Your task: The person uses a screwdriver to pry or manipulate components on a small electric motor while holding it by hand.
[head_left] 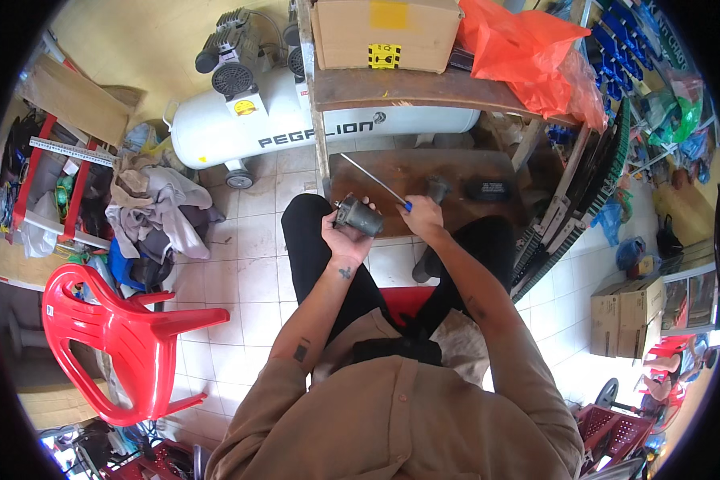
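Note:
My left hand (342,245) is turned palm up over my left knee, its fingers wrapped round a dark grey cylindrical part (362,217) that looks like a small electric motor. Closed on the blue handle of a long screwdriver (409,206), my right hand (426,218) is just to the right of it. The shaft slants up and to the left, past the far side of the cylinder, and its tip is clear of it. On the low brown board in front of me stands another dark round part (438,190), close beyond my right hand.
A wooden rack (424,90) ahead bears a cardboard box (384,36) and an orange plastic bag (520,52). Behind it lies a white air compressor (216,120). To my left is a red plastic chair (120,336); long dark strips (576,204) lean at the right.

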A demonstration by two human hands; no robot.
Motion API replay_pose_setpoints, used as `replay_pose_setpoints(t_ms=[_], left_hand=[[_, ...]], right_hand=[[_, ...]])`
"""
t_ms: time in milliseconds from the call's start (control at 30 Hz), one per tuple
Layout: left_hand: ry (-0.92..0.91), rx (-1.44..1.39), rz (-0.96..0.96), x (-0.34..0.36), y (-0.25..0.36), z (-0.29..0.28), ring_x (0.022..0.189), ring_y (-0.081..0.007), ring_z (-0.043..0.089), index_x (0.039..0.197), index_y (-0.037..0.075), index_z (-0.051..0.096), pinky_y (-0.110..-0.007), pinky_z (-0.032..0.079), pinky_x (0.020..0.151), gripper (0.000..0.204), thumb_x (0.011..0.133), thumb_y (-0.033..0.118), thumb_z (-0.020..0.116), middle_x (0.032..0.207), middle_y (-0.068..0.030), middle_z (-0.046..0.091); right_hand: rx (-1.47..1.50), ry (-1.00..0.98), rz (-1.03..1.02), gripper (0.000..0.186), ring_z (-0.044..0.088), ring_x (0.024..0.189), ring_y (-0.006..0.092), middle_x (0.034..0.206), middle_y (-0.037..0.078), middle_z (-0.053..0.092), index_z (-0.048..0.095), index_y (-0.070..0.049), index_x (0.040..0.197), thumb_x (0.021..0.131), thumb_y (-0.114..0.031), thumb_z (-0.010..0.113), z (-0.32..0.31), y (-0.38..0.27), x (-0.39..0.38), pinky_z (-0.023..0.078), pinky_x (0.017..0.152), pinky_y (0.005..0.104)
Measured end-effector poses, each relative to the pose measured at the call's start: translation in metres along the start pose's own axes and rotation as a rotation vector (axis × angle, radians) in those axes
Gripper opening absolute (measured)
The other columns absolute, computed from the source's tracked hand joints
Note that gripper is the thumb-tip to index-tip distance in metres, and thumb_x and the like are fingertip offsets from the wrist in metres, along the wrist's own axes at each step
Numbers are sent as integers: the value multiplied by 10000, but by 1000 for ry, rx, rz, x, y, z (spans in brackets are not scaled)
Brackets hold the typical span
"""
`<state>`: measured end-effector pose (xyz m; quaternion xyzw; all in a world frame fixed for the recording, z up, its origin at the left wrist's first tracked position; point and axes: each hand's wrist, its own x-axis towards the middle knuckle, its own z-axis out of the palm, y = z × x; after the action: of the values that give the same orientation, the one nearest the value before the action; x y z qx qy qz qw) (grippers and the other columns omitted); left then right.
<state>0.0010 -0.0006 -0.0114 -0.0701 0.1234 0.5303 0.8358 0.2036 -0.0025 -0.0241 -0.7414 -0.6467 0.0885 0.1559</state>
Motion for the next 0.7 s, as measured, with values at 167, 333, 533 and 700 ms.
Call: replay_pose_setpoints(t_ms=[167, 333, 533, 700], left_hand=[[55, 31, 13, -3, 3, 4, 1060, -343, 619, 1218, 84, 624, -513, 435, 1055, 520, 814, 389, 504, 1148, -176, 653], [18, 6, -2, 0, 2, -5, 1058, -344, 620, 1199, 73, 625, -505, 441, 1054, 532, 798, 406, 522, 1148, -177, 655], [60, 19, 4, 0, 0, -4, 1066, -343, 617, 1192, 70, 625, -500, 438, 1061, 526, 796, 404, 530, 1146, -176, 656], [84, 30, 7, 0, 0, 0, 1067, -341, 615, 1196, 69, 623, -497, 434, 1064, 528, 797, 404, 534, 1144, -172, 654]], right_hand=[[44, -7, 151, 270, 693, 900, 378, 918, 166, 724, 736, -109, 946, 898, -367, 673, 30, -9, 8, 557, 809, 468], [42, 50, 219, 270, 704, 867, 381, 880, 180, 725, 736, -106, 971, 899, -362, 688, 50, 1, 2, 561, 796, 470], [29, 57, 212, 281, 709, 848, 370, 863, 175, 726, 741, -115, 973, 903, -382, 688, 52, 2, 0, 560, 781, 476], [102, 88, 207, 295, 703, 879, 382, 889, 171, 728, 712, -119, 1024, 901, -385, 687, 48, 2, -3, 558, 791, 473]])
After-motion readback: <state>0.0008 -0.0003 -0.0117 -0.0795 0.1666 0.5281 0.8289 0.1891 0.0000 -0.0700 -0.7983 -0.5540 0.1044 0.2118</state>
